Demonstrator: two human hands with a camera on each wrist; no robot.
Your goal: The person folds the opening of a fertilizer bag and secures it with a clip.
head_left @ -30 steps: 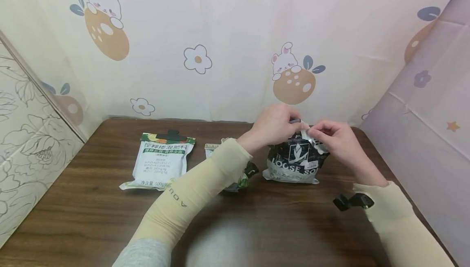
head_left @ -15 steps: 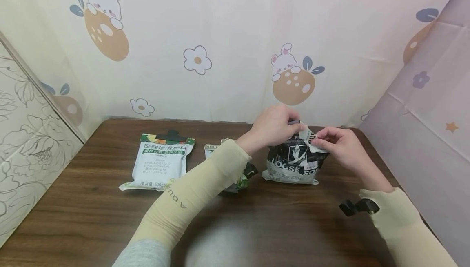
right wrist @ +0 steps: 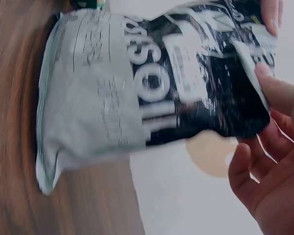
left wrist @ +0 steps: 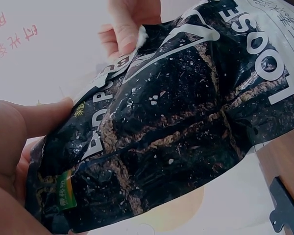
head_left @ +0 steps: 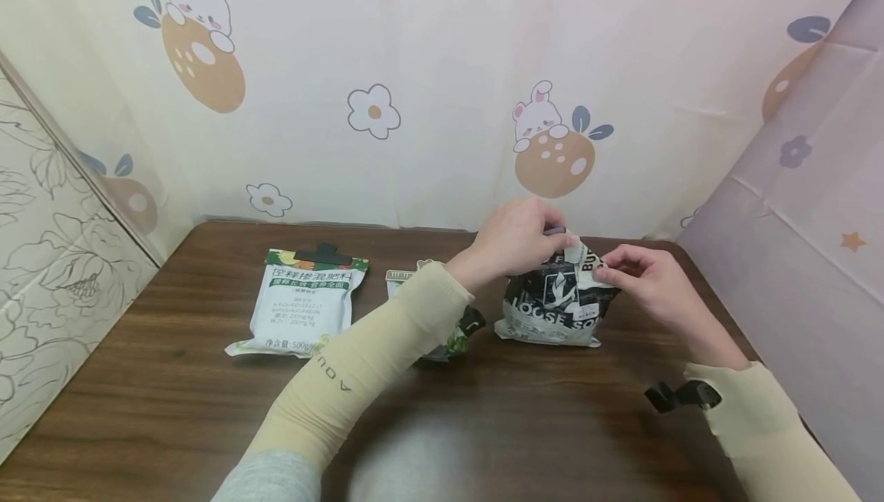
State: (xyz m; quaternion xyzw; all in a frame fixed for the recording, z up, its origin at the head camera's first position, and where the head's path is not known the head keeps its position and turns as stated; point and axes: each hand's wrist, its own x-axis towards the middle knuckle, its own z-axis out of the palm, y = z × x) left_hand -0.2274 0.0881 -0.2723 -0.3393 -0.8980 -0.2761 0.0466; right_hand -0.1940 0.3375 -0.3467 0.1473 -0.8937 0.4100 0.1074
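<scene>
A black-and-white soil bag point(head_left: 552, 318) printed "LOOSE SO..." stands on the right part of the table. My left hand point(head_left: 514, 237) pinches its top edge at the left; in the left wrist view the thumb point(left wrist: 44, 117) lies over the black film. At the top right corner, my right hand point(head_left: 642, 279) holds the edge between thumb and fingers. A pale strip of the folded-over top shows between the hands. In the right wrist view the bag's black upper part point(right wrist: 235, 98) rises to the right thumb, while its pale lower end is by the table.
Left on the wooden table point(head_left: 173, 333) is a white fertilizer bag point(head_left: 300, 306) with a black clip point(head_left: 323, 256) on its top. A smaller green-and-white packet point(head_left: 459, 342) is partly hidden behind my left forearm. A patterned cloth point(head_left: 442, 156) hangs behind the table.
My right hand has shifted right and slightly down along the bag's top, and more lettering shows there. My left hand keeps its place.
</scene>
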